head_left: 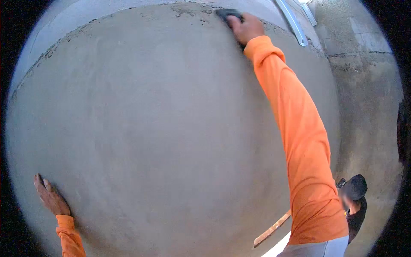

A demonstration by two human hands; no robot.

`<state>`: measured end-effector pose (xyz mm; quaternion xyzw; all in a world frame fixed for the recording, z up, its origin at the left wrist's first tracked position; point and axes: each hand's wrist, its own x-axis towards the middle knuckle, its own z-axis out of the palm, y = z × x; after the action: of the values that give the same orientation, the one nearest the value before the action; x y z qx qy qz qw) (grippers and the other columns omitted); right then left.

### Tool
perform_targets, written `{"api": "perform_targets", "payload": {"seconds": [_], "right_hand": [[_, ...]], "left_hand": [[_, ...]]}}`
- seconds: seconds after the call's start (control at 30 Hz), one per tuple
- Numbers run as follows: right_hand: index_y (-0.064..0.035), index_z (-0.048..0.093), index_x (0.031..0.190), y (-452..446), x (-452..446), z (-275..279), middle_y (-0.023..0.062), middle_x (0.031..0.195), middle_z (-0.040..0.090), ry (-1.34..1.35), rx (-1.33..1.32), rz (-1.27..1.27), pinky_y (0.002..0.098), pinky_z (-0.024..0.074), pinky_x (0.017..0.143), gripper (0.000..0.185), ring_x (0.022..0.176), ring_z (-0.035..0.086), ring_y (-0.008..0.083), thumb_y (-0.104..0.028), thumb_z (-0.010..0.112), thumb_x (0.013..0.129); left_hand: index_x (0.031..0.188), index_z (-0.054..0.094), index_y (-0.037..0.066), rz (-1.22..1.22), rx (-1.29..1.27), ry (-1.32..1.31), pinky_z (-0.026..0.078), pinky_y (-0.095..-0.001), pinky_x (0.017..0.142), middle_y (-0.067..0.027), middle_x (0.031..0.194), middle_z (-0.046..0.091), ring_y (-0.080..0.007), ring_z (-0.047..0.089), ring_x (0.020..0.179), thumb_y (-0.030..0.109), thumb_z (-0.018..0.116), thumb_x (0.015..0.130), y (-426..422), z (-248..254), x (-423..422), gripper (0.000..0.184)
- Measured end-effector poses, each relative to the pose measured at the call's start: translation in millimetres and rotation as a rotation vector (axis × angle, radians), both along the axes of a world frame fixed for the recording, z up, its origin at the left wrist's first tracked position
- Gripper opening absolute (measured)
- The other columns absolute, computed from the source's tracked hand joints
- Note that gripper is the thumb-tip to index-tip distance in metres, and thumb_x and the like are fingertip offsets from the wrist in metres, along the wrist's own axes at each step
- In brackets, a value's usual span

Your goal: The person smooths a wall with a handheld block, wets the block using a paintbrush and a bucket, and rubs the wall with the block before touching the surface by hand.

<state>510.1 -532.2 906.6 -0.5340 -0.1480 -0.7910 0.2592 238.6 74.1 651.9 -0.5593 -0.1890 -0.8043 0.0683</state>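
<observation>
My right hand (248,28), at the end of an orange sleeve, is wrapped round a dark float (229,15) near the top edge of the grey plastered wall (171,115). The float lies against the plaster just below a rough, crumbly border, and its front end is slightly blurred. At the lower left, my left hand (52,198) rests on the wall with its fingers stretched out. Nothing shows in that hand, though its palm side is hidden.
A light metal strip (293,23) lies at the upper right. A wooden strip (272,229) is low, beside my right sleeve. Another person (356,201) with a dark cap is at the lower right, near a rough side wall (364,107).
</observation>
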Motion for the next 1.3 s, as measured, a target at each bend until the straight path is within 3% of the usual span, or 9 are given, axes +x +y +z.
{"api": "perform_targets", "payload": {"seconds": [0.07,0.17,0.3,0.43,0.63,0.8,1.0,1.17,1.3], "right_hand": [[-0.0009,0.061,0.101,20,-24,-30,0.0243,0.1,0.06,-0.156,-0.329,-0.014,0.042,0.0456,0.08,0.046,0.093,0.056,0.0402,-0.043,0.057,0.083],[-0.0025,0.059,0.106,-17,-14,-79,0.0248,0.103,0.057,0.066,-0.281,0.002,0.0437,0.0426,0.086,0.044,0.098,0.053,0.0397,-0.04,0.055,0.084],[-0.0017,0.064,0.096,0,-16,-9,0.0256,0.099,0.058,0.068,0.017,0.156,0.042,0.0432,0.084,0.042,0.095,0.055,0.0393,-0.041,0.057,0.083],[-0.0005,0.062,0.095,38,-42,-71,0.0225,0.092,0.06,-0.185,-0.5,0.094,0.042,0.0447,0.08,0.042,0.088,0.055,0.0396,-0.04,0.057,0.082],[-0.0001,0.062,0.095,21,-33,-21,0.0225,0.094,0.061,0.063,0.002,0.01,0.0392,0.0454,0.079,0.039,0.093,0.057,0.0366,-0.037,0.058,0.084],[-0.0011,0.063,0.098,48,-52,-79,0.0222,0.097,0.061,-0.139,-0.53,0.088,0.0411,0.0462,0.078,0.04,0.089,0.058,0.0373,-0.038,0.058,0.083],[0.0005,0.06,0.098,-9,-6,-47,0.0223,0.097,0.058,0.091,0.121,-0.009,0.0432,0.0441,0.08,0.039,0.092,0.055,0.039,-0.035,0.059,0.083],[0.0009,0.06,0.097,10,-41,-134,0.0239,0.101,0.057,0.008,-0.399,0.116,0.0424,0.0446,0.077,0.04,0.089,0.055,0.0396,-0.037,0.059,0.082],[0.0005,0.06,0.098,-38,-13,-147,0.0251,0.099,0.058,0.157,-0.092,0.024,0.0417,0.0448,0.078,0.043,0.091,0.056,0.0389,-0.039,0.058,0.082]], "left_hand": [[0.131,0.04,0.002,-0.043,0.009,0.001,0.02,-0.0396,0.107,-0.0148,0.139,0.036,-0.0296,0.032,0.129,0.031,0.033,0.096,-15,-2,2,0.047],[0.132,0.039,0.001,-0.078,-0.003,0.005,0.02,-0.0393,0.107,-0.0156,0.139,0.036,-0.0305,0.032,0.129,0.031,0.032,0.096,-25,-1,0,0.047],[0.132,0.037,0.0,0.003,-0.009,0.028,0.021,-0.0391,0.106,-0.0163,0.139,0.036,-0.0305,0.032,0.129,0.031,0.032,0.096,-16,0,0,0.048],[0.132,0.038,0.0,-0.025,-0.023,0.008,0.022,-0.0393,0.106,-0.0166,0.139,0.036,-0.0306,0.032,0.129,0.033,0.031,0.096,-12,-3,4,0.05],[0.131,0.038,0.0,-0.023,0.004,-0.003,0.022,-0.0393,0.106,-0.0169,0.138,0.036,-0.0309,0.032,0.128,0.034,0.031,0.096,-25,-5,-2,0.05],[0.131,0.038,-0.001,-0.107,-0.005,0.015,0.022,-0.0389,0.106,-0.0169,0.138,0.036,-0.031,0.032,0.128,0.033,0.029,0.096,-22,-4,-3,0.05],[0.131,0.038,0.0,-0.059,0.018,0.004,0.021,-0.0394,0.106,-0.0159,0.139,0.036,-0.0303,0.032,0.128,0.032,0.029,0.095,-22,-4,-1,0.049],[0.132,0.039,0.001,-0.036,0.062,-0.018,0.02,-0.0398,0.106,-0.0141,0.139,0.036,-0.0298,0.031,0.129,0.033,0.028,0.095,-15,-5,1,0.049],[0.132,0.039,0.001,-0.033,0.1,-0.006,0.02,-0.0398,0.106,-0.0143,0.139,0.035,-0.0291,0.031,0.13,0.033,0.029,0.095,-8,-8,1,0.05]]}}
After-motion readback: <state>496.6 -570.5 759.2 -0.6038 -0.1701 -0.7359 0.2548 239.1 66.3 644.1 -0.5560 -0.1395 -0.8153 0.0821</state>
